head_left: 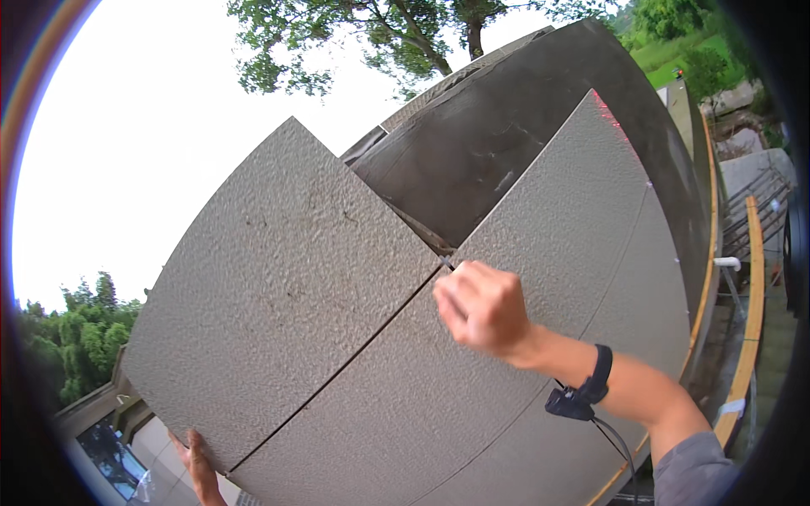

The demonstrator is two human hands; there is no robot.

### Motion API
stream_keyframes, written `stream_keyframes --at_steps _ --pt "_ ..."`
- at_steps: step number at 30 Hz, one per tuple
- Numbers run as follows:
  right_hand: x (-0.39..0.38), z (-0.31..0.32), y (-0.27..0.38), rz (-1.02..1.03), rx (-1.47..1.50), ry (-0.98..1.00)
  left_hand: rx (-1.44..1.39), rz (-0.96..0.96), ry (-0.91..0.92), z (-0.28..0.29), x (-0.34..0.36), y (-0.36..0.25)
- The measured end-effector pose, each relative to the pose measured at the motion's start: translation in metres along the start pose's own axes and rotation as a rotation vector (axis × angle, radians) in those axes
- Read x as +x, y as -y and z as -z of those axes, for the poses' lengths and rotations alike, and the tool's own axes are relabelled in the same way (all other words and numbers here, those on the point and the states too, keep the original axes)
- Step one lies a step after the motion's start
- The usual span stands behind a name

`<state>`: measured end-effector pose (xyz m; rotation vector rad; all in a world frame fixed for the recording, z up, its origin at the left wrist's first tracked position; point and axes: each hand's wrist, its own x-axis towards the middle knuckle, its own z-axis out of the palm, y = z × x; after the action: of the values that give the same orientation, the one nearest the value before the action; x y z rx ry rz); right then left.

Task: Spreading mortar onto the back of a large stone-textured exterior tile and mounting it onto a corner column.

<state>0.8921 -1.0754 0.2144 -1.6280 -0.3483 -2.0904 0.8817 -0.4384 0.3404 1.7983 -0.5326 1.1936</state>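
A grey rough-textured panel (278,278) leans at the left, tilted. My left hand (199,469) grips its lower edge, thumb on the face and the other fingers partly hidden behind. A narrow dark gap separates it from similar grey panels (582,219) on the right. At the upper end of this gap my right hand (483,308) is closed, somewhat blurred, around something whose main part is hidden. A small dark tip (447,262) shows above the fist at the panels' corner. A black strap with a small device (582,392) and cable sits on my right wrist.
Behind the panels rises a dark grey smooth wall (523,126), bare in the notch between them. Red marks (612,118) line the right panel's upper edge. Long yellowish wooden boards (747,337) and a white pipe (726,263) lie to the right. Trees stand beyond.
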Motion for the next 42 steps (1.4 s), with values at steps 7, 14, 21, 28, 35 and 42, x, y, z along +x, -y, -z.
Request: stream_keyframes --at_steps 7,14,21,28,35,42 --pt "0.000 -0.037 0.002 0.231 0.059 0.142 0.536 -0.330 -0.294 -0.071 0.012 -0.058" --pt "-0.017 -0.042 -0.013 0.196 0.128 0.226 0.887 -0.612 -0.135 -0.252 0.043 -0.178" --pt "-0.033 -0.029 -0.027 0.217 0.049 0.312 1.060 -0.633 -0.211 -0.313 0.051 -0.199" --pt "-0.036 -0.033 -0.031 0.222 0.017 0.282 1.073 -0.685 -0.197 -0.308 0.057 -0.196" --pt "-0.037 -0.035 -0.033 0.233 0.002 0.222 1.052 -0.678 -0.183 -0.308 0.055 -0.198" --pt "-0.037 -0.032 -0.032 0.191 0.021 0.232 1.087 -0.644 -0.188 -0.312 0.054 -0.200"
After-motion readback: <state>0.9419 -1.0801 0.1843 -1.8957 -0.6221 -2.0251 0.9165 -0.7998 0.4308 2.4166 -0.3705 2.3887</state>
